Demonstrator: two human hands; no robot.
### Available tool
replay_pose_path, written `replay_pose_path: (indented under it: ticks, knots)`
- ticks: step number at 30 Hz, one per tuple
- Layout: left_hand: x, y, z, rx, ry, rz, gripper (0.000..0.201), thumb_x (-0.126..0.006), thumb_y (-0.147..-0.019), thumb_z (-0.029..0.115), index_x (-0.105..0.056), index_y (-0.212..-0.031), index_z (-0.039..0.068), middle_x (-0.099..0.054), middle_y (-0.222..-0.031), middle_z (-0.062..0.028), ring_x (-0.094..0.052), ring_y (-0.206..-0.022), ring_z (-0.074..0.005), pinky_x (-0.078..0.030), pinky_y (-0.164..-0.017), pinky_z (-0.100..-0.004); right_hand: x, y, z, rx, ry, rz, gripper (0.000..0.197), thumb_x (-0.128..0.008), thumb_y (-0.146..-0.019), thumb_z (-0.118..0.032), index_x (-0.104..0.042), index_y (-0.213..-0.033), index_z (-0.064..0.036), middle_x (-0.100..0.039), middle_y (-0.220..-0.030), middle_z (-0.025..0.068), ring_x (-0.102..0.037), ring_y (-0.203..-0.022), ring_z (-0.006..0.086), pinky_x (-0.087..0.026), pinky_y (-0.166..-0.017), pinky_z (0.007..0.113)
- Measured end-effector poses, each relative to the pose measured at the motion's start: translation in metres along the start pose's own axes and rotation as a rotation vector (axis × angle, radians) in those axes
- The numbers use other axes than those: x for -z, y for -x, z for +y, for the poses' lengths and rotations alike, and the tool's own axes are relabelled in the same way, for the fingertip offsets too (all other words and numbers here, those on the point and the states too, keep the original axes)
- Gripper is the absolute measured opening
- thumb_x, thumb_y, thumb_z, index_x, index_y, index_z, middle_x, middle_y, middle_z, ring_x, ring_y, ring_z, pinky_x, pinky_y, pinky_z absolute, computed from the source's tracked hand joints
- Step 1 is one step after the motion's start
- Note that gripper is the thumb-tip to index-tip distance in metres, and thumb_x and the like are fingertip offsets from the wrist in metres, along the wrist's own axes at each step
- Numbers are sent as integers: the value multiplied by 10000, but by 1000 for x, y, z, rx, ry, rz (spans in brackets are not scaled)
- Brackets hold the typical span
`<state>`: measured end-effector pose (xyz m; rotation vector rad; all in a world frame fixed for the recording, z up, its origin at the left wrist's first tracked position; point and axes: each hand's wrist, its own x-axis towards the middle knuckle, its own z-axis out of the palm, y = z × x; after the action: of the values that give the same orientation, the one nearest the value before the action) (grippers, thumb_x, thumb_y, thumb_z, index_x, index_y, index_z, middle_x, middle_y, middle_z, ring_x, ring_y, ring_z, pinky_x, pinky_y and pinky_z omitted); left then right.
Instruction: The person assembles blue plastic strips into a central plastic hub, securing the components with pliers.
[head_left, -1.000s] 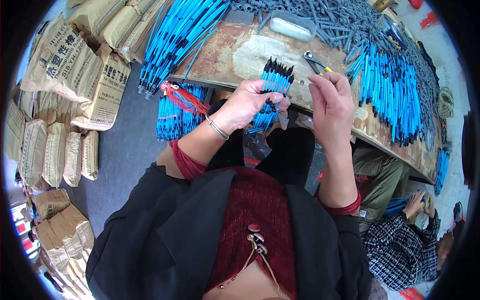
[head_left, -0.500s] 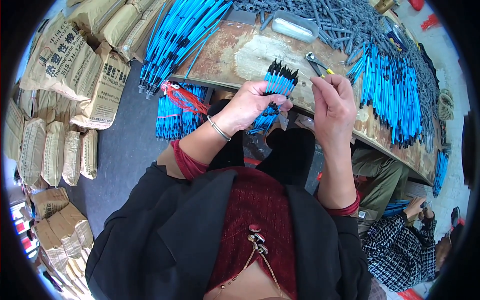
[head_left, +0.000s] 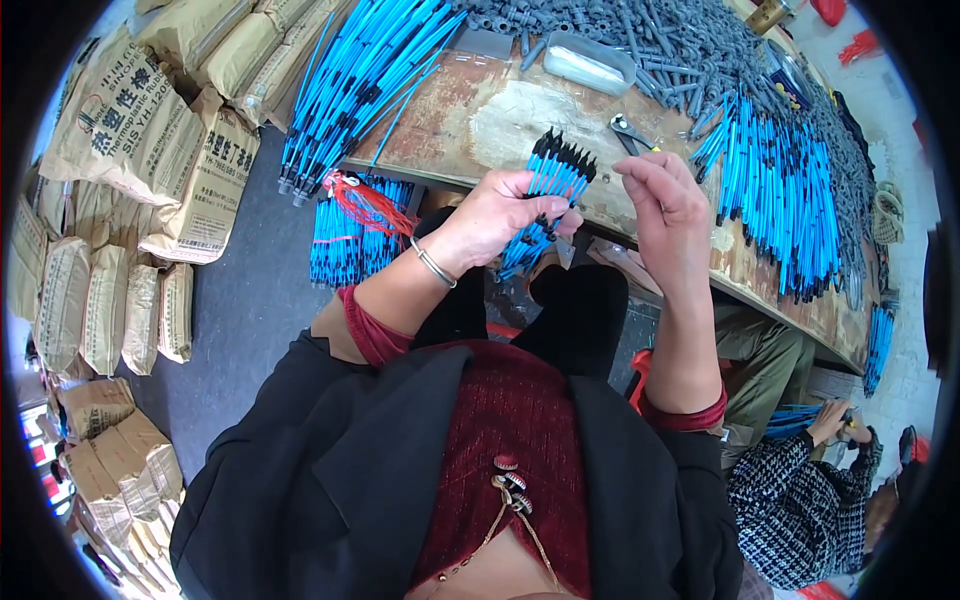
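My left hand (head_left: 500,212) is wrapped round a bundle of thin blue tubes (head_left: 557,180) with black pointed tips, held up in front of the table's near edge. The tips stand above the fist, and more blue and black lengths show below it. To the right of the bundle and apart from it, my right hand (head_left: 672,200) is raised with its fingers curled and the fingertips brought together. Whatever they may pinch is too small to make out. Cutting pliers (head_left: 632,132) lie on the table just beyond my right hand.
The worn wooden table (head_left: 440,125) bears a heap of grey plastic parts (head_left: 690,45), a clear tray (head_left: 590,62) and piles of blue tubes (head_left: 780,190) (head_left: 365,85). Red strings (head_left: 372,205) hang at its left edge. Paper sacks (head_left: 130,130) stand at left. A co-worker's checked sleeve (head_left: 800,500) shows lower right.
The bundle in my left hand has tilted slightly, and more of its lower part shows. My right hand has shifted a little, its fingers still curled together. The co-worker's hands have moved slightly.
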<state>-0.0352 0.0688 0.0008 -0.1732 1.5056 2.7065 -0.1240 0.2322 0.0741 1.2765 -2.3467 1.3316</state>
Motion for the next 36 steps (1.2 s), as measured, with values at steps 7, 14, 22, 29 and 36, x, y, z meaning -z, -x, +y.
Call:
replay_pose_path:
  ticks: [7, 14, 22, 29, 36]
  knots:
    - [1, 0, 2, 1, -35, 15, 197, -576, -857, 63, -598, -1043, 3, -657, -890, -125, -645, -827, -199, -524, -746, -323, -2, -4, -2, 109, 169, 54, 99, -607, -760, 24, -635, -848, -11, -557, -766, 104, -561, -724, 250, -443, -635, 314]
    - [-2, 0, 2, 18, 18, 22, 186, -581, -856, 71, -601, -1030, 7, -657, -879, -122, -645, -816, -196, -526, -734, -321, -7, -3, -1, 168, 172, 90, 96, -611, -781, 22, -636, -869, -5, -546, -753, 77, -540, -664, 187, -427, -587, 266]
    - [-2, -1, 6, 34, 71, 4, 176, -580, -858, 73, -600, -1019, 3, -652, -877, -109, -645, -818, -193, -524, -740, -314, -10, -8, -5, 221, 229, 110, 110, -606, -778, 28, -629, -882, -2, -561, -773, 87, -558, -683, 205, -443, -606, 283]
    - [0, -4, 3, 24, -44, -31, 185, -563, -876, 79, -592, -1038, -4, -642, -908, -90, -644, -843, -191, -525, -751, -303, -17, -3, -8, 155, 155, 120, 116, -586, -796, 20, -627, -902, -4, -564, -785, 96, -558, -687, 208, -444, -618, 285]
    - [2, -3, 8, 92, 132, -25, 273, -530, -915, 243, -586, -1049, 12, -642, -924, -108, -650, -839, -206, -531, -733, -312, -17, -11, 4, 34, -84, 62, 119, -599, -781, 13, -635, -892, -9, -559, -758, 104, -566, -679, 238, -450, -598, 305]
